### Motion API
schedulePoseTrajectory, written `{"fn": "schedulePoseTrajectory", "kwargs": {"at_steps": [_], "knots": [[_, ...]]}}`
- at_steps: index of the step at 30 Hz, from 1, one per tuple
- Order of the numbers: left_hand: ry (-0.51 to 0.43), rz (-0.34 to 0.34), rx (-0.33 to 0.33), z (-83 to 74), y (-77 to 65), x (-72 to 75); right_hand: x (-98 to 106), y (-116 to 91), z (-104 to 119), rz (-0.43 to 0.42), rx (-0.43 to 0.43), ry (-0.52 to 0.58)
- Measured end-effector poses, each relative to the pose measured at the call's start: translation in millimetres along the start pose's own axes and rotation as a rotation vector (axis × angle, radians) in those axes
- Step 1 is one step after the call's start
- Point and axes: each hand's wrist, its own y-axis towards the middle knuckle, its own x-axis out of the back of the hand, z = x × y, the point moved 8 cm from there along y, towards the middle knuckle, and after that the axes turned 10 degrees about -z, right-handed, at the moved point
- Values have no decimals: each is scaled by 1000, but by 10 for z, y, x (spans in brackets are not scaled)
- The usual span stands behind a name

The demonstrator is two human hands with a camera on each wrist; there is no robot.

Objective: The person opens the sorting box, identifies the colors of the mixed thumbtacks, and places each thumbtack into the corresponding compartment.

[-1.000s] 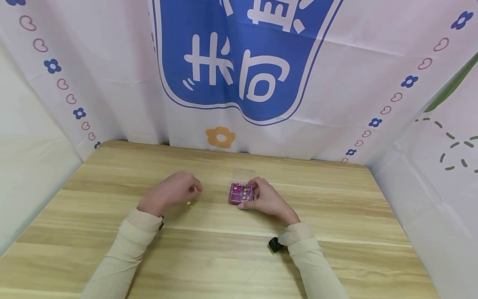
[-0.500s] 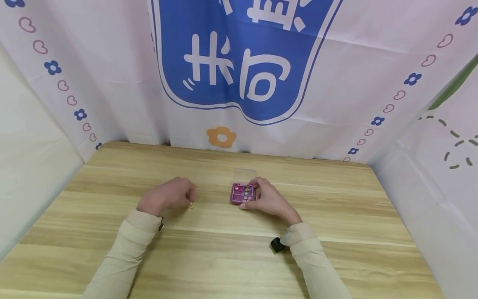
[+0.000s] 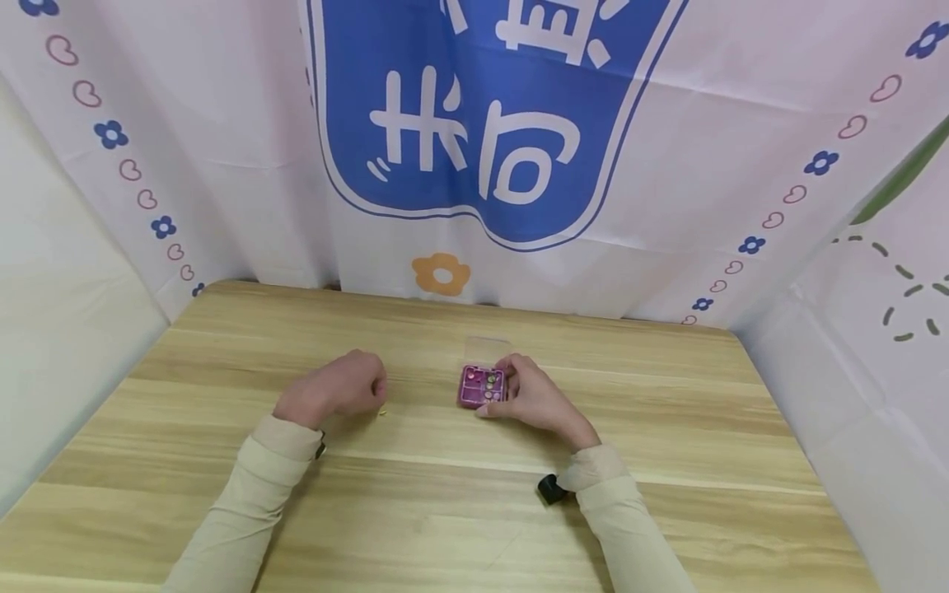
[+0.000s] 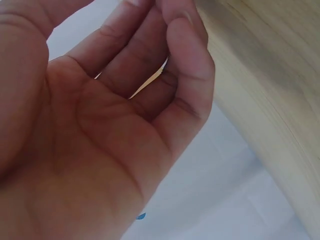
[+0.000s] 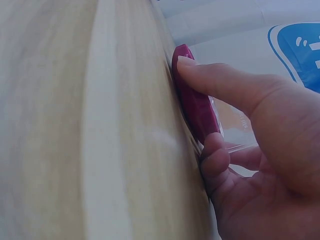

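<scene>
A small magenta pill box [image 3: 472,396] lies on the wooden table with its clear lid [image 3: 488,348] folded back. Dividers split it into compartments; small round pieces sit in some of them, while the front left one looks bare. My right hand [image 3: 535,401] grips its right side, the thumb along the front wall, as the right wrist view shows with the box [image 5: 195,102] edge-on. To the left, my left hand [image 3: 337,385] is bent down to the table, pinching a tiny yellow piece [image 3: 382,413] at its fingertips. The left wrist view shows curled fingers [image 4: 192,60], their tips partly hidden.
The wooden table [image 3: 445,527] reaches back to a white printed curtain [image 3: 252,198]. More pale cloth hangs at both sides. A black wrist device [image 3: 551,489] sits below the right cuff.
My left hand has drawn back slightly and lowered onto the tiny yellow piece, closing its fingertips there. The piece has shifted slightly. My right hand stays on the pill box.
</scene>
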Motion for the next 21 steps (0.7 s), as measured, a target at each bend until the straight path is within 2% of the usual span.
{"fn": "schedulePoseTrajectory", "kwargs": {"at_steps": [6,14,17,21], "knots": [[26,-25,-43,-35,15,31,-8,-2,-28,-3,-6,-12],[17,-12,-43,-41,14,17,-26,-11,-43,0,-7,-14],[14,-42,-61,-57,25,48,-26,-11,-47,1,-12,-15],[14,-99,-117,-108,42,104,-22,-1,-37,0,-13,-14]]}}
